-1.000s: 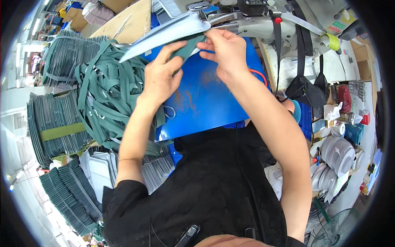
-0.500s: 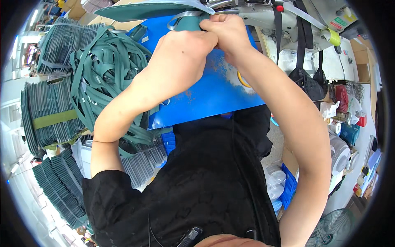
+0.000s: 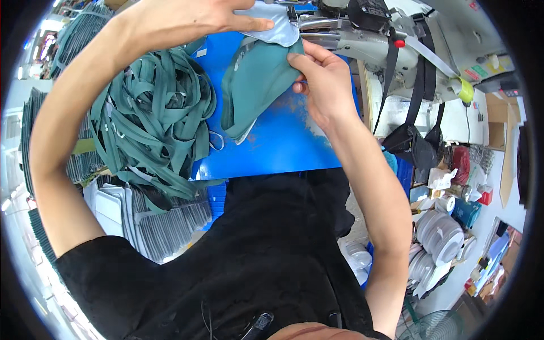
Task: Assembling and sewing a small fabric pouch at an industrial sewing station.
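Observation:
A green curved cloth piece (image 3: 258,79) hangs over the front of the blue work surface, its lower edge folded. Its upper part meets a pale grey-blue cloth panel (image 3: 277,28) beside the metal needle area of a sewing machine (image 3: 326,33). My right hand (image 3: 328,79) pinches the green cloth's right edge between thumb and fingers. Above the pale panel, my left hand (image 3: 218,16) lies with one digit stretched onto the cloth and another apart from it. The upper edge of the picture cuts off part of that hand.
A tangled heap of green strips (image 3: 156,113) lies left on the blue board (image 3: 272,153). Bundled stacks of grey-green pieces (image 3: 170,224) stand below and beyond it. Black straps and a mesh pouch (image 3: 411,139) hang at the right, above spools (image 3: 439,235). A fan (image 3: 433,326) stands lower right.
My hands were close together on the cloth and are now apart. The left has moved up and left; the right holds the green cloth's edge. The green piece now hangs down toward me.

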